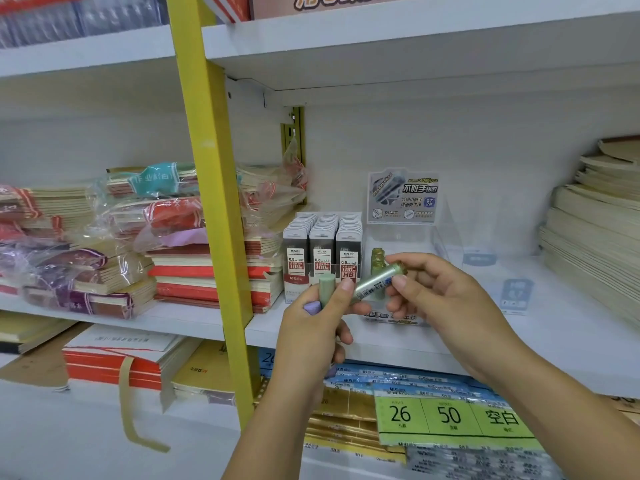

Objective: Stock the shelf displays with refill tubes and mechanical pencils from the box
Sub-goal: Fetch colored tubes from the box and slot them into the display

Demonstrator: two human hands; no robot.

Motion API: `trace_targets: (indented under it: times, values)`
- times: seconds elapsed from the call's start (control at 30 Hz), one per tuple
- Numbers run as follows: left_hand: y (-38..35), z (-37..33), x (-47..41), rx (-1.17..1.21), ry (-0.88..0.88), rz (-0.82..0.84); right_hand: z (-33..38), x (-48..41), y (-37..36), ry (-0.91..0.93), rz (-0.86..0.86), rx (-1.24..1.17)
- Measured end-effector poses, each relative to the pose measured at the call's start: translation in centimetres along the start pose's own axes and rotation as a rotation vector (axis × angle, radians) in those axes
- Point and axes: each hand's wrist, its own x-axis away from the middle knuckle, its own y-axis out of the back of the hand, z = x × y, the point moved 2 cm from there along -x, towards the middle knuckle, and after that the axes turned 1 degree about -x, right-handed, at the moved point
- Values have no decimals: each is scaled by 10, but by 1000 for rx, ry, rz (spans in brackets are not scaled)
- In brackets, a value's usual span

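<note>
Few green tubes (376, 259) are yet stood in the clear display (440, 237), one refill tube (375, 281) is pinched by the fingers (398, 281) of the right hand (446, 299) just before it, and spare tubes (327, 289) are gripped in the left hand (311, 337), so most stocking seems left.

- A white shelf board (571, 341) runs just behind and below the left grip (308, 327) and the right grip (446, 306).
- A yellow post (211, 202) rises just left of the left grip, slanting across the view.
- The white back wall (485, 143) stands behind both grips.
- An upper shelf (381, 39), also white, spans above them and shades the wall softly.
- A slotted strip (294, 133) is fixed above the left grip.
- Light is bright and even.
</note>
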Motion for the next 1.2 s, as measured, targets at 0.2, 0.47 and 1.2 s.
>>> trace_targets:
  times: [0.2,0.47,1.2]
  values:
    - [0,-1,1,20,-39,8,1,-3,-2,25,-38,18]
    - [-7,3,3,-29,-172,-15,-1,-1,-9,38,-135,11]
    - [7,0,-4,-43,-100,23,17,-96,36,-121,125,763]
